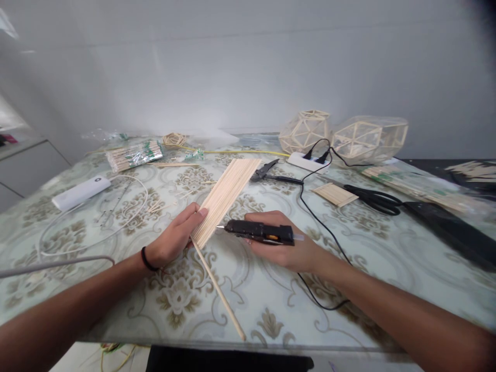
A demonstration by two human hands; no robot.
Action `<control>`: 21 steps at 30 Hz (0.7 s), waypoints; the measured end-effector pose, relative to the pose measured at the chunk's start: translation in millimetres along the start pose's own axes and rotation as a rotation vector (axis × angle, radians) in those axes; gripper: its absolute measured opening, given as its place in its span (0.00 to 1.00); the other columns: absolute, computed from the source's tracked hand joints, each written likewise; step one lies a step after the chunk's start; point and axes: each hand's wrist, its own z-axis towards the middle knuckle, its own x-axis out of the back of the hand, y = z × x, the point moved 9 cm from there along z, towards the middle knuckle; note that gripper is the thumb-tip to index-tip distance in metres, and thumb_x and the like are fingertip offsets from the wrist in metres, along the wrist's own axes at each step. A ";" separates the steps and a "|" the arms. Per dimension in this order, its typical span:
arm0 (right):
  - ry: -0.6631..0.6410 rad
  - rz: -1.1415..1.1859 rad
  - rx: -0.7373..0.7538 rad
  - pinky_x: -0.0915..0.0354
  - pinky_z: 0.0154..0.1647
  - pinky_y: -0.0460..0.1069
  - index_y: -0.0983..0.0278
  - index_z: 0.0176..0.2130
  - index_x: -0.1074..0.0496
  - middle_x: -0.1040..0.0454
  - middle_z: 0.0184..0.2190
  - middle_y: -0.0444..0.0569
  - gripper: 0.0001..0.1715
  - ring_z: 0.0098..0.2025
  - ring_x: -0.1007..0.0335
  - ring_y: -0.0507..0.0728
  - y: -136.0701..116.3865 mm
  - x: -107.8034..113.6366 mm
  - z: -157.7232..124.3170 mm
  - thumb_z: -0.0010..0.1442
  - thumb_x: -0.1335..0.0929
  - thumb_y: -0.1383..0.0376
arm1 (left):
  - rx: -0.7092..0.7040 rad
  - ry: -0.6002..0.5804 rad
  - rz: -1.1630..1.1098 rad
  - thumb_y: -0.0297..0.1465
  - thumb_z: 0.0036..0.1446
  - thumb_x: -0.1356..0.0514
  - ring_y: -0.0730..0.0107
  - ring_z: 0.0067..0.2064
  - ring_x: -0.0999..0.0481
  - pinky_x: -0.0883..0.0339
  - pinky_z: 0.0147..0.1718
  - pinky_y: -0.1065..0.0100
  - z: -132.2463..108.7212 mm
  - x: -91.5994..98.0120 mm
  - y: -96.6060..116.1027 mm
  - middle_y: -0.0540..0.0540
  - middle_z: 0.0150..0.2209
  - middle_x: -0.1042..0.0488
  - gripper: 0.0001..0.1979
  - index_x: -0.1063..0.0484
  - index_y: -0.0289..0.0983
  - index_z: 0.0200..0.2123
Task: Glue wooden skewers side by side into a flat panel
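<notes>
My left hand (180,230) grips the near end of a flat panel of wooden sticks (228,194), thumb on top, fingers hidden beneath. From under that end a single wooden stick (219,289) juts toward the table's front edge; whether it is joined to the panel I cannot tell. In my right hand (279,253) is a black glue gun (259,231), fingers closed round it. Its metal tip points left, close to the panel's right edge, and a clear glue stick shows at its back. Behind the panel's far end lie black-handled pliers (267,173).
A white power strip (308,161) with plugged black cables stands behind, near two wooden stick frames (306,132). Scissors (372,199) and a small stick panel (335,194) lie right. On the left are a white power bank (81,192) and bagged sticks (135,155).
</notes>
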 end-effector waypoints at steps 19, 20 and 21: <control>0.112 -0.043 -0.005 0.46 0.26 0.48 0.61 0.27 0.33 0.37 0.22 0.40 0.09 0.26 0.42 0.52 1.6 22.2 -0.2 0.57 0.31 0.67 | 0.023 -0.010 -0.016 0.54 0.68 0.46 0.72 0.26 0.40 0.43 0.23 0.68 -0.4 -0.6 -3.9 0.55 0.26 0.42 0.24 0.43 0.41 0.30; 0.115 -0.045 -0.005 0.46 0.26 0.48 0.61 0.27 0.34 0.37 0.22 0.40 0.09 0.26 0.43 0.52 1.9 23.0 -0.1 0.57 0.31 0.67 | 0.026 -0.011 -0.017 0.54 0.68 0.46 0.72 0.26 0.40 0.44 0.23 0.68 -0.7 -0.7 -3.7 0.55 0.26 0.42 0.24 0.42 0.41 0.30; 0.118 -0.047 -0.005 0.45 0.26 0.48 0.61 0.26 0.34 0.37 0.22 0.39 0.09 0.26 0.43 0.52 2.4 23.8 0.0 0.57 0.31 0.67 | 0.030 -0.015 -0.016 0.54 0.68 0.46 0.71 0.25 0.40 0.44 0.23 0.68 -0.9 -0.9 -3.6 0.55 0.26 0.42 0.24 0.42 0.41 0.30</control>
